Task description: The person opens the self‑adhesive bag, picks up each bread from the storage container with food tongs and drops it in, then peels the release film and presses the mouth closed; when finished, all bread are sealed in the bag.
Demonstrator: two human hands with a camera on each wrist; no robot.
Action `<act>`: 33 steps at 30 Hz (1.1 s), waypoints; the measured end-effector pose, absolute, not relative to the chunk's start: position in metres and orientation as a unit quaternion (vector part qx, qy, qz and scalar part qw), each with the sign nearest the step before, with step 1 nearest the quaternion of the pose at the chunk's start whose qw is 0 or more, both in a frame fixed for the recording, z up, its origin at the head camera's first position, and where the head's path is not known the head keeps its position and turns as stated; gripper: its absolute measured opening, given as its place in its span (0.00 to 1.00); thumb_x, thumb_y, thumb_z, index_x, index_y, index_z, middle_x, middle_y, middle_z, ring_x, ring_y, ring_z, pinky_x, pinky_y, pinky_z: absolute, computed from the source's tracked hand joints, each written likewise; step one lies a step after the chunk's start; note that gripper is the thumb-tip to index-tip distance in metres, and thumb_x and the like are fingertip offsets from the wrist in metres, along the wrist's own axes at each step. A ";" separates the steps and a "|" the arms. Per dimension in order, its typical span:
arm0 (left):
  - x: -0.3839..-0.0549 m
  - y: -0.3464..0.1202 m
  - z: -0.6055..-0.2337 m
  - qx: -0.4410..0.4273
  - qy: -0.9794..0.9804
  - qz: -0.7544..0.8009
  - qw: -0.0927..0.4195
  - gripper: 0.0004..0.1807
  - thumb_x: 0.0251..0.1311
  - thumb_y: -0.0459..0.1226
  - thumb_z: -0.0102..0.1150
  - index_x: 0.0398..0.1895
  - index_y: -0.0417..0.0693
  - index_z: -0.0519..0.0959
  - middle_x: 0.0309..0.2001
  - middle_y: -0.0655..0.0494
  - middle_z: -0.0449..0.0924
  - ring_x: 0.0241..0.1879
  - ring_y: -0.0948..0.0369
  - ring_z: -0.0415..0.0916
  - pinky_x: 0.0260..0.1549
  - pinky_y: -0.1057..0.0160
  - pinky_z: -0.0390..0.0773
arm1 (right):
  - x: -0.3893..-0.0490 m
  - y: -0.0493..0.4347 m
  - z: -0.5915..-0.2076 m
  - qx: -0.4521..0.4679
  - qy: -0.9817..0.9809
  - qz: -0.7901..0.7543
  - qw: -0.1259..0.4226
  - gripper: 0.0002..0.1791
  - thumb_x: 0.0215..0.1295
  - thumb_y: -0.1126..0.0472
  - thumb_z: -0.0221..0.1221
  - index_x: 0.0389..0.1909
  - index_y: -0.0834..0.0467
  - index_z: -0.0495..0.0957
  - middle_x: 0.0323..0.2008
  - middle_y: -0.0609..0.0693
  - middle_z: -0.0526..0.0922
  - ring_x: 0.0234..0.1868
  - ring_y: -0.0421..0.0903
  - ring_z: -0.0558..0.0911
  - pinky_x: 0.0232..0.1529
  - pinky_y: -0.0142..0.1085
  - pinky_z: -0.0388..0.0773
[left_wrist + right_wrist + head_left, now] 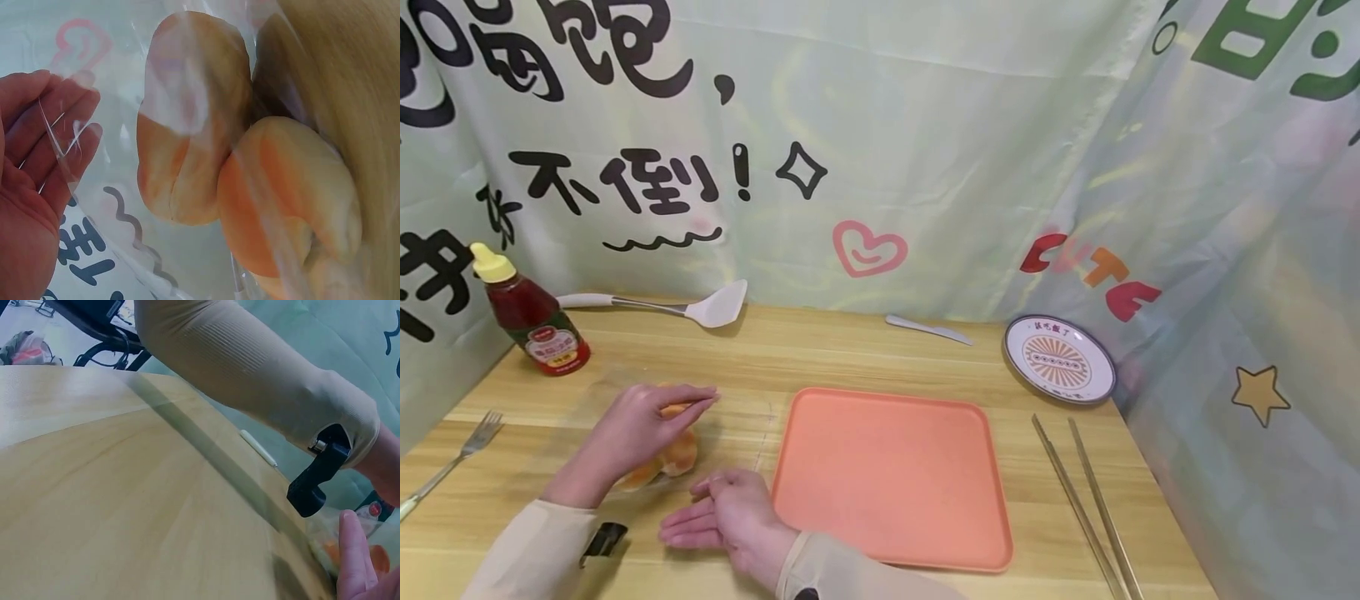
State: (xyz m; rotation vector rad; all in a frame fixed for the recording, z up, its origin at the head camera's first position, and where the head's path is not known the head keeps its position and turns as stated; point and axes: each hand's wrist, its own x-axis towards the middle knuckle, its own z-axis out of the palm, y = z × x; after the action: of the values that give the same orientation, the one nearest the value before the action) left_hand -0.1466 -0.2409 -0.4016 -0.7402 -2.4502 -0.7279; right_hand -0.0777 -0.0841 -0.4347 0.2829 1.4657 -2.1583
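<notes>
Bread rolls [679,454] lie in a clear plastic bag [134,206] on the left part of the table. Two of them show large in the left wrist view: a long split roll [187,150] and a curved, crescent-shaped roll [284,194]. My left hand [643,429] is over the rolls, fingers extended to the right and partly covering them. In its wrist view, the bag's film crosses the extended fingers [75,137]. My right hand [730,517] is beside the rolls near the tray's left edge, its fingers straight and pointing left, with nothing in it.
A coral tray [895,479] lies right of my hands. Metal chopsticks [1086,508] and a round plate [1060,360] are farther right. Along the back are a knife [928,330] and a white spatula [715,307]. A red sauce bottle [535,321] and a fork [456,458] are at left.
</notes>
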 end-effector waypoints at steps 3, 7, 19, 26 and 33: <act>-0.147 -0.242 -0.403 -0.271 -0.893 -0.266 0.243 0.14 0.48 0.26 0.72 0.40 0.45 0.88 0.38 0.53 0.87 0.34 0.54 0.86 0.30 0.55 0.84 | -0.078 -0.085 -0.433 0.100 0.546 -0.797 0.239 0.11 0.74 0.69 0.45 0.35 0.69 0.73 0.22 0.68 0.82 0.28 0.65 0.85 0.27 0.48 0.84; -0.149 -0.245 -0.405 -0.274 -0.887 -0.266 0.258 0.15 0.47 0.26 0.73 0.40 0.45 0.88 0.39 0.54 0.87 0.34 0.55 0.86 0.30 0.60 0.84 | -0.081 -0.084 -0.432 0.089 0.550 -0.800 0.222 0.09 0.71 0.71 0.49 0.33 0.71 0.75 0.23 0.67 0.83 0.28 0.64 0.85 0.28 0.47 0.85; -0.148 -0.248 -0.403 -0.271 -0.880 -0.273 0.278 0.16 0.47 0.26 0.73 0.41 0.45 0.87 0.40 0.55 0.87 0.32 0.57 0.85 0.29 0.70 0.81 | -0.094 -0.072 -0.422 0.037 0.584 -0.786 0.197 0.03 0.61 0.73 0.56 0.29 0.67 0.78 0.23 0.63 0.84 0.26 0.58 0.86 0.22 0.44 0.84; -0.144 -0.248 -0.398 -0.251 -0.872 -0.296 0.298 0.17 0.45 0.22 0.72 0.40 0.43 0.88 0.38 0.55 0.87 0.32 0.64 0.85 0.29 0.73 0.81 | -0.100 -0.060 -0.413 -0.056 0.683 -0.713 0.149 0.05 0.60 0.69 0.59 0.26 0.62 0.80 0.26 0.44 0.81 0.30 0.38 0.79 0.29 0.30 0.76; -0.143 -0.251 -0.397 -0.255 -0.836 -0.375 0.308 0.18 0.48 0.18 0.68 0.42 0.41 0.87 0.39 0.53 0.87 0.39 0.75 0.81 0.35 0.77 0.78 | -0.108 -0.049 -0.406 -0.137 0.748 -0.642 0.103 0.06 0.63 0.63 0.60 0.27 0.56 0.82 0.27 0.36 0.78 0.32 0.32 0.76 0.33 0.27 0.74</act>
State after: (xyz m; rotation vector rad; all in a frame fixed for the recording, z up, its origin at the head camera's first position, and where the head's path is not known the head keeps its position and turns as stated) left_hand -0.1433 -0.2506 -0.3975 -0.6736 -2.2112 -0.9925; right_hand -0.1079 -0.0490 -0.4059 -0.4034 2.2071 -1.8937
